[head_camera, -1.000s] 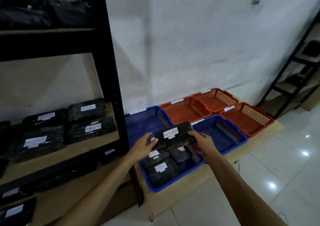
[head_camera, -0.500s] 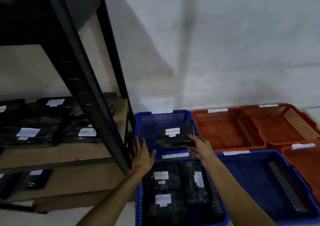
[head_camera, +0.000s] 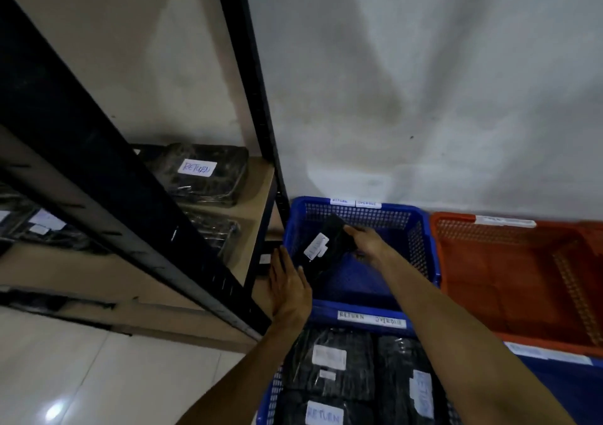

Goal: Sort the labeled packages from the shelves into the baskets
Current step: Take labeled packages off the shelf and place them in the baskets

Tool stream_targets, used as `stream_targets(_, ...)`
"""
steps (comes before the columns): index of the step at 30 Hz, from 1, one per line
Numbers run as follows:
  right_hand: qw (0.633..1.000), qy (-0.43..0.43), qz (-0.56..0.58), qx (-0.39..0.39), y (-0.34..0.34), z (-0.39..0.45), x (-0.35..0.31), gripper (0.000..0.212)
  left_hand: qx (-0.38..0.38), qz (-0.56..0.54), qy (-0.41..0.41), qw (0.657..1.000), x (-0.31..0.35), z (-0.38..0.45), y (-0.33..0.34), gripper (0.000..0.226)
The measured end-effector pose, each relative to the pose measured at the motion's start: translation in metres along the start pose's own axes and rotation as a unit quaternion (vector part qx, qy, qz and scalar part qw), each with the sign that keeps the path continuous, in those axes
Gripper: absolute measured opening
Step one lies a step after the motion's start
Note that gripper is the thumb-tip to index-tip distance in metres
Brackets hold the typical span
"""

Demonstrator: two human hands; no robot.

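A black wrapped package (head_camera: 329, 245) with a white label tilts steeply inside the far blue basket (head_camera: 421, 228), whose labels read RETURN and OVERDUE. My right hand (head_camera: 367, 240) grips its upper right edge. Flat and with straight fingers, my left hand (head_camera: 287, 282) lies just outside the basket's left rim and holds nothing. The near blue basket (head_camera: 270, 395) below holds several black labeled packages (head_camera: 329, 369). On the shelf (head_camera: 261, 176) to the left lies another package marked RETURN (head_camera: 202, 173).
An orange basket (head_camera: 522, 261) sits to the right of the far blue one, against the white wall. A black shelf post (head_camera: 114, 180) crosses diagonally at left. More dark packages (head_camera: 215, 235) lie on the shelf. Glossy floor tile shows at bottom left.
The view has moved closer and lower. The package has gone down into the far blue basket and tipped steeply. My left hand has come off it and lies beside the rim.
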State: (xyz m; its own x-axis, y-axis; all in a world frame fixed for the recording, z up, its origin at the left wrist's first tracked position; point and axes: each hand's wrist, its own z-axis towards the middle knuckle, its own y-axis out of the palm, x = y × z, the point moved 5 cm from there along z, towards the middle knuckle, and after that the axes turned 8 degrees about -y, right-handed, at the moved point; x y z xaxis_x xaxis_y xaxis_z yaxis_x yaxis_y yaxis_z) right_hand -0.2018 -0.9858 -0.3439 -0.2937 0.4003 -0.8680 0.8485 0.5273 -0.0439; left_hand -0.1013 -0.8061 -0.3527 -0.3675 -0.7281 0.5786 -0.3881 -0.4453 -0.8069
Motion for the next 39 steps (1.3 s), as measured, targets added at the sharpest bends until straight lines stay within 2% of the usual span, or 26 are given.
stream_targets(3,0.999,-0.029,-0.007,0.024,0.012,0.028,0.001,0.02,-0.037,0.011,0.003,0.999,-0.009,-0.001,0.009,0.066)
stream_targets(7,0.999,-0.039,-0.024,0.012,0.032,0.039,0.005,0.044,-0.042,0.012,0.011,0.999,-0.015,0.0,0.013,0.069)
stream_targets(13,0.975,-0.065,-0.212,-0.024,0.051,0.028,0.028,0.06,-0.029,-0.006,0.034,0.999,-0.014,-0.004,0.012,0.066)
stream_targets(18,0.968,-0.078,-0.239,0.003,0.052,0.03,0.022,0.05,-0.025,-0.001,0.03,0.999,-0.017,-0.003,0.014,0.066)
stream_targets(24,0.967,-0.087,-0.239,0.005,0.048,0.035,0.025,0.049,-0.01,-0.011,0.043,0.999,-0.017,-0.003,0.016,0.066)
stream_targets(31,0.969,-0.091,-0.228,0.018,0.041,0.023,0.021,0.042,0.007,-0.091,0.048,0.995,-0.019,-0.004,0.006,0.055)
stream_targets(34,0.961,-0.108,-0.252,0.015,0.031,0.008,0.017,0.038,0.04,-0.084,0.081,0.992,-0.018,-0.016,-0.001,0.052)
stream_targets(39,0.952,-0.122,-0.281,0.005,0.015,-0.019,0.015,0.025,0.014,-0.065,0.171,0.983,-0.022,-0.05,-0.012,0.048)
